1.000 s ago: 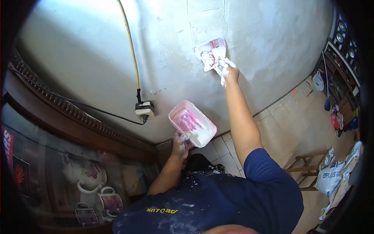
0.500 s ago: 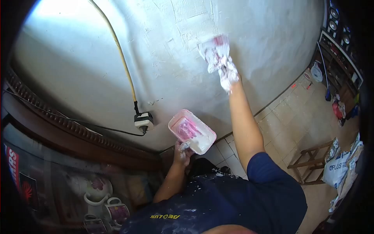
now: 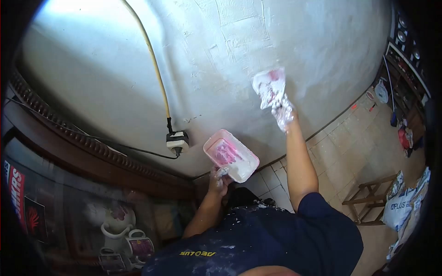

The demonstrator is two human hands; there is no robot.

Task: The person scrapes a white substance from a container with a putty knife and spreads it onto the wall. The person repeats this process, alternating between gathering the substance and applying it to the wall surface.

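My left hand (image 3: 218,180) is closed on the near edge of a pink plastic tub (image 3: 252,174), which is tilted toward me. White putty (image 3: 246,165) coats its inside, thickest at the lower right end. My right hand (image 3: 283,114), smeared with white putty, grips a wide putty knife (image 3: 269,86). The blade has white paste and pinkish-red patches on it and lies close against the wall (image 3: 317,55). My fingers hide most of its handle.
A yellowish cable (image 3: 155,62) runs down the wall to a black-and-white socket (image 3: 177,142). Left stands a carved wooden cabinet (image 3: 92,161) with jugs behind glass. At right are a wooden stool (image 3: 368,198), a white bag (image 3: 399,207) and a shelf unit (image 3: 407,69) beyond the tiled floor.
My right hand has drawn the putty knife down along the wall and slightly right. The left hand keeps the tub in about the same place. My view has shifted a little.
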